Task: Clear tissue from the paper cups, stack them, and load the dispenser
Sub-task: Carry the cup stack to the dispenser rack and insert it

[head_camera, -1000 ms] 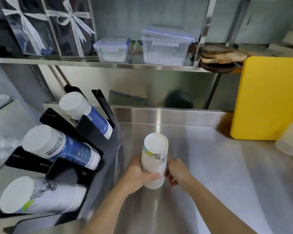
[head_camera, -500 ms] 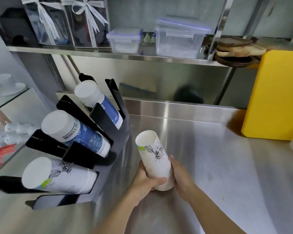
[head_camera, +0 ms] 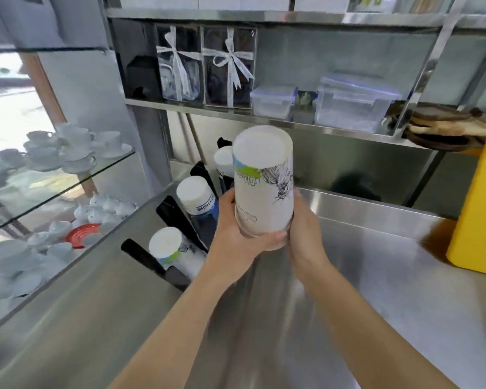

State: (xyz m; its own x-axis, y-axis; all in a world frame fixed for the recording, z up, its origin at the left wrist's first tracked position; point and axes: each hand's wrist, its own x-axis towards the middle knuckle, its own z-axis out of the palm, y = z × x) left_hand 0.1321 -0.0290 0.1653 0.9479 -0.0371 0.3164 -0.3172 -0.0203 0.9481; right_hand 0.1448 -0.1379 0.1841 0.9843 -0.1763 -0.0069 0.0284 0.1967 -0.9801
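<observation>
I hold a stack of white paper cups [head_camera: 261,183] upside down, bottoms up, above the steel counter [head_camera: 362,276]. My left hand [head_camera: 236,234] wraps the stack's lower left side and rim. My right hand [head_camera: 306,231] presses against its right side. The cups carry a black line drawing and a green-blue patch. To the left sits the black cup dispenser [head_camera: 177,220] with three slanted rows: a white printed stack [head_camera: 169,248] nearest, a blue stack [head_camera: 199,200] in the middle, and a far stack [head_camera: 223,161] partly hidden behind the held cups. No tissue shows.
A yellow board [head_camera: 477,209] leans at the right. The shelf above holds clear plastic boxes [head_camera: 351,108], ribboned gift boxes [head_camera: 208,68] and wooden boards [head_camera: 443,127]. Glass shelves [head_camera: 68,175] with white cups and saucers stand on the left.
Both hands have lifted the cup stack off the counter, up and toward the dispenser. The camera has swung left and upward, bringing the glass shelves into view.
</observation>
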